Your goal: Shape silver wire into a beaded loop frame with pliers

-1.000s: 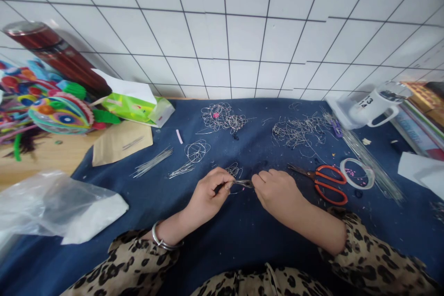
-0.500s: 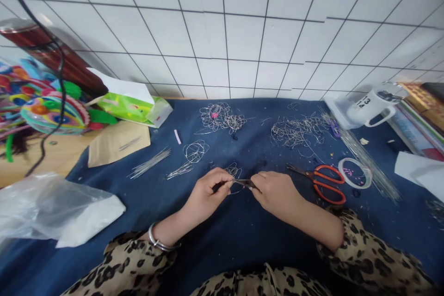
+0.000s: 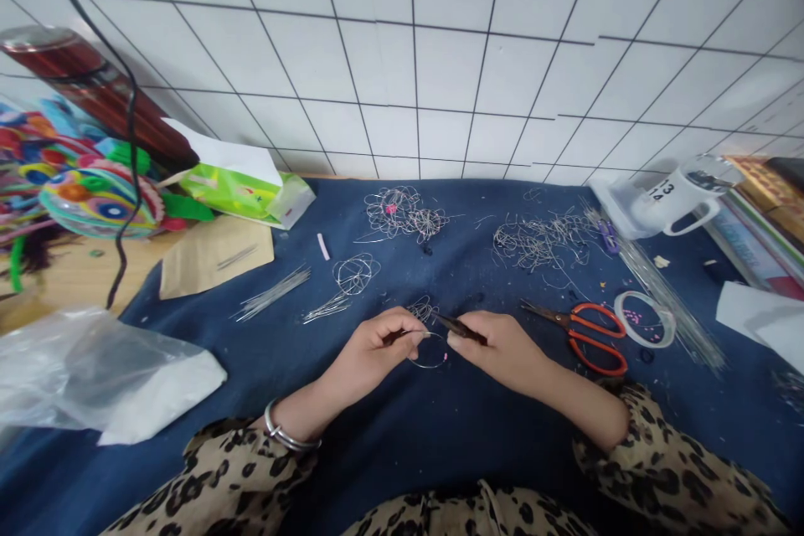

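Near the middle of the cloth, my left hand (image 3: 373,347) pinches a thin silver wire (image 3: 429,366) that curves into a loop, with a small pink bead (image 3: 445,357) on it. Close by on the right, my right hand (image 3: 502,349) is closed round a small dark tool that looks like pliers (image 3: 461,328); its narrow tip points left, apart from the wire. Just behind the hands lies a small coil of wire (image 3: 420,309). Orange-handled scissors (image 3: 596,339) rest to the right of my right hand.
Tangled wire heaps (image 3: 543,240) and a wire bundle with a pink spot (image 3: 402,213) lie farther back. Straight wires (image 3: 275,293) are at left, beside a plastic bag (image 3: 106,377). A round dish (image 3: 667,327) with pink beads and a white mug (image 3: 678,193) stand at right.
The plier tip has come away from the wire and now points up and left. The wire loop with its pink bead hangs more openly below my left fingers. The view has shifted slightly.
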A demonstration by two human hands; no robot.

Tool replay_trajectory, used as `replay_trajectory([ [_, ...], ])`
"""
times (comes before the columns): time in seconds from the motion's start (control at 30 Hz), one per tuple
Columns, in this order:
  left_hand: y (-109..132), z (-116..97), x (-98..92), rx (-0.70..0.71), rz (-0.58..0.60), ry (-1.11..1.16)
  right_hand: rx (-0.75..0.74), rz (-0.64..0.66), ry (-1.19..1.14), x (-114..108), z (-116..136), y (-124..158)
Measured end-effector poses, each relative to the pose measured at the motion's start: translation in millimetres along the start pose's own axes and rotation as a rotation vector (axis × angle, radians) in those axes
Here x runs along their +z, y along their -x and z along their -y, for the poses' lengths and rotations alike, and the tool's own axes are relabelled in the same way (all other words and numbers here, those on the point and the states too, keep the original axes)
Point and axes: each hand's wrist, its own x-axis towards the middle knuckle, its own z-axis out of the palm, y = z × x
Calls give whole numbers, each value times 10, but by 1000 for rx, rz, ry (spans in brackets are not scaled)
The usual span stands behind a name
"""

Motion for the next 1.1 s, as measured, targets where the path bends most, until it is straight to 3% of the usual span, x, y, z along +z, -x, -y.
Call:
replay_trajectory([
  [0.17,1,24,-14,6,10,76,93,36,-762,-12,-45,-35],
  [0.27,9,52,-19,41,13,112,183,65,-992,2,-64,-36],
  [0.37,15,72,-23,73,7,104,232,114,-982,2,-74,-28],
  [0.57,22,77,-10,80,-23,80,172,76,-646,-33,-76,-13],
  [0.73,32,77,1,79,-64,32,240,291,-935,-31,23,68],
  [0.93,37,85,0,94,-108,40,265,529,-1127,166,86,173],
  [1.1,34,82,0,85,-118,30,297,575,-1142,264,29,174],
])
